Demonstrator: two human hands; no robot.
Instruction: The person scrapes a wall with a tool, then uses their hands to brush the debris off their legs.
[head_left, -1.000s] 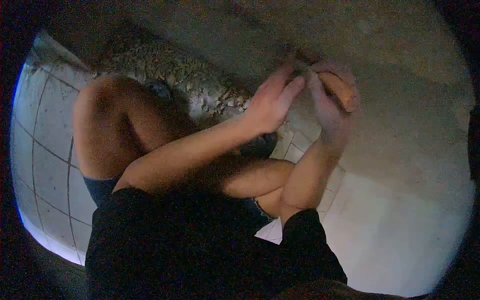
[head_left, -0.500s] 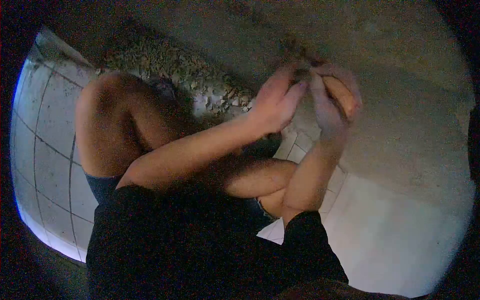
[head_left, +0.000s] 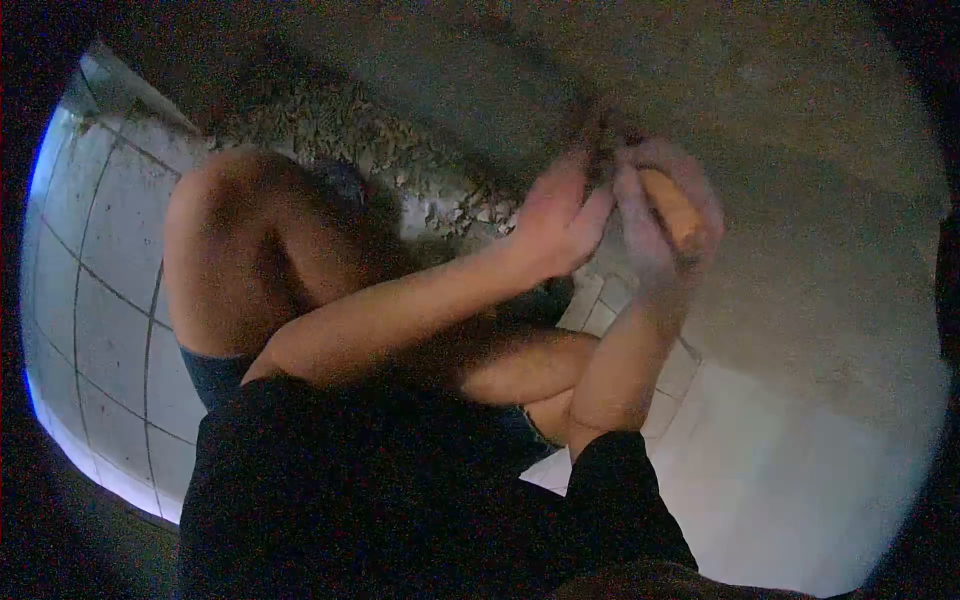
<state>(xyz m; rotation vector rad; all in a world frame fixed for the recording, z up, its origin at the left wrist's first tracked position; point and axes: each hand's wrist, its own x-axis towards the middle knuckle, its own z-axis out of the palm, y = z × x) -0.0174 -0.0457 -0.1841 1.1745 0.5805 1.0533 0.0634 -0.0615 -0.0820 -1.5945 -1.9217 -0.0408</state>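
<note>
My left hand [head_left: 565, 215] is closed near the upper middle of the view, its fingers together at a small dark thing [head_left: 606, 140] that I cannot make out. Beside it on the right, my right hand [head_left: 668, 205] is wrapped round an orange-tan object [head_left: 675, 207], which shows between the fingers and the palm. The fingertips of both hands come close together at the dark thing. Blur and dim light hide the details there.
Broken chips and rubble [head_left: 450, 205] lie beyond my bent knee [head_left: 225, 240]. Pale floor tiles [head_left: 110, 310] are at the left, with more tiles between my legs and the wall. A grey-brown wall surface [head_left: 820, 260] rises at the right.
The view has shifted slightly, so knees and forearms sit a little lower and farther right. Both hands remain close together, and the orange-tan object shows a little more clearly.
</note>
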